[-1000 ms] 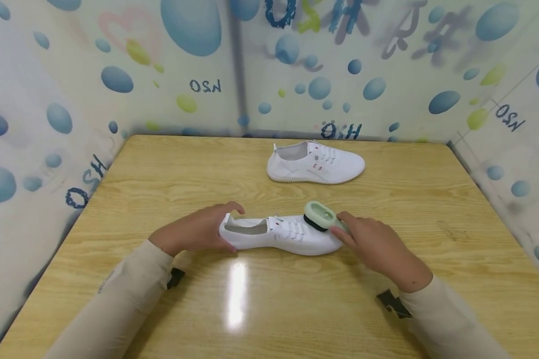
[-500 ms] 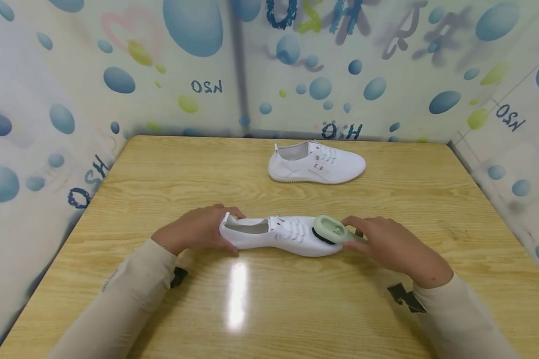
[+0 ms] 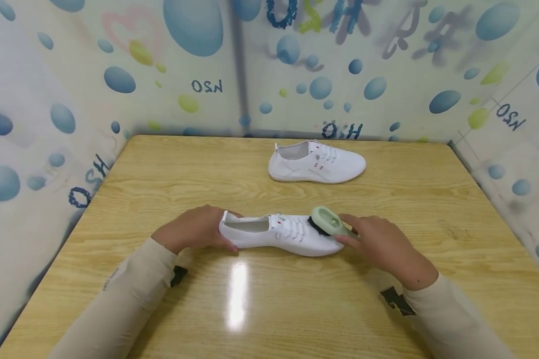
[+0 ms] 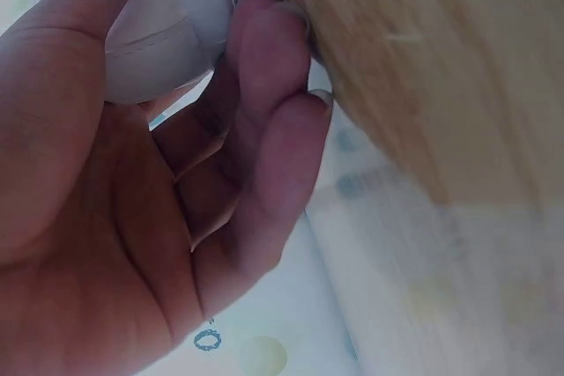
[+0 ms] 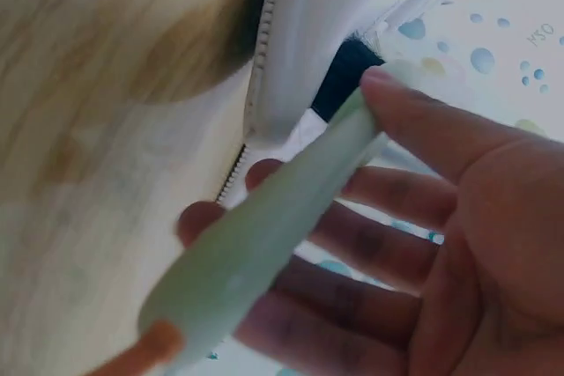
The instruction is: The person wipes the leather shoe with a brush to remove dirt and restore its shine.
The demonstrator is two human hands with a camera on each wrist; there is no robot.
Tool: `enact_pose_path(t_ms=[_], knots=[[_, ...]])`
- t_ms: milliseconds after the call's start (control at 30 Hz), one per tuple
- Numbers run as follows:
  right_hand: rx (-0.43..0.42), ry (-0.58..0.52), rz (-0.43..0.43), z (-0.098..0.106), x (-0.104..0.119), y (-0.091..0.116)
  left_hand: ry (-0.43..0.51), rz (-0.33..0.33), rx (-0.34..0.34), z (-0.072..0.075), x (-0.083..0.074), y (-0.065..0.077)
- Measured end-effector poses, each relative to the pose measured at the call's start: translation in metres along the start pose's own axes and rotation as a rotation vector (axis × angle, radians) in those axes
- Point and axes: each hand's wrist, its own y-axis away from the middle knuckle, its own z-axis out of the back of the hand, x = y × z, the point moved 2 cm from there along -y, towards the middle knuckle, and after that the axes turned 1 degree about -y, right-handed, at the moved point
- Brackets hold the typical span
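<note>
A white lace-up shoe (image 3: 292,239) lies with its toe to the right near the middle of the table. My left hand (image 3: 202,229) grips its heel; in the left wrist view the thumb and curled fingers (image 4: 273,68) close round the heel (image 4: 159,50). My right hand (image 3: 384,247) holds a pale green brush (image 3: 328,219) by its handle. The brush's dark bristles (image 5: 348,77) touch the upper just ahead of the laces. In the right wrist view the thumb presses along the green handle (image 5: 264,226), with the fingers behind it.
A second white shoe (image 3: 319,164) stands farther back on the wooden table (image 3: 184,174), toe to the right. Behind the table rises a wall (image 3: 269,65) patterned with blue and green drops. Light glares off the tabletop in front of the near shoe.
The brush slid toward the shoe's near side and toe, then back up toward the laces, my right hand moving with it. My left hand stays at the heel; the far shoe stays put.
</note>
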Motion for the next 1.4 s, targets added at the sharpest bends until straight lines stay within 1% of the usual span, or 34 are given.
enact_pose_path(t_ms=[133, 233, 333, 433, 500, 633, 733, 800, 867, 1000, 1067, 1200, 1400], knots=[[0.032, -0.025, 0.005, 0.006, -0.007, 0.006, 0.007, -0.002, 0.001, 0.0, 0.0, -0.001], [0.085, -0.059, 0.021, 0.011, -0.011, 0.011, 0.016, -0.008, -0.003, 0.0, -0.001, -0.001], [0.127, -0.093, 0.047, 0.014, -0.011, 0.013, 0.027, -0.011, -0.006, 0.0, 0.0, -0.001], [0.113, -0.099, 0.075, 0.012, -0.007, 0.013, 0.033, -0.012, -0.008, 0.0, 0.001, -0.001], [0.085, -0.078, 0.078, 0.009, -0.003, 0.01, 0.032, -0.015, -0.006, 0.0, 0.002, -0.001], [0.02, -0.034, 0.044, 0.002, 0.003, 0.003, 0.033, -0.024, -0.007, -0.001, 0.003, -0.001], [-0.004, -0.016, 0.001, 0.001, 0.005, 0.001, 0.042, -0.024, -0.008, -0.001, 0.003, -0.001], [-0.001, 0.001, -0.022, 0.002, 0.004, 0.003, 0.051, -0.02, -0.005, -0.002, 0.003, -0.001], [0.029, 0.0, -0.03, 0.003, 0.003, 0.005, 0.054, -0.012, 0.001, -0.003, 0.003, -0.001], [0.108, -0.053, -0.002, 0.004, 0.003, 0.01, 0.043, 0.01, 0.01, -0.004, 0.003, -0.001], [0.125, -0.079, 0.02, 0.005, 0.004, 0.011, 0.036, 0.018, 0.008, -0.004, 0.003, 0.0], [0.111, -0.082, 0.032, 0.004, 0.008, 0.011, 0.031, 0.022, 0.006, -0.004, 0.003, 0.0], [0.041, -0.05, -0.006, 0.003, 0.008, 0.006, 0.018, 0.027, -0.001, -0.002, 0.001, -0.001]])
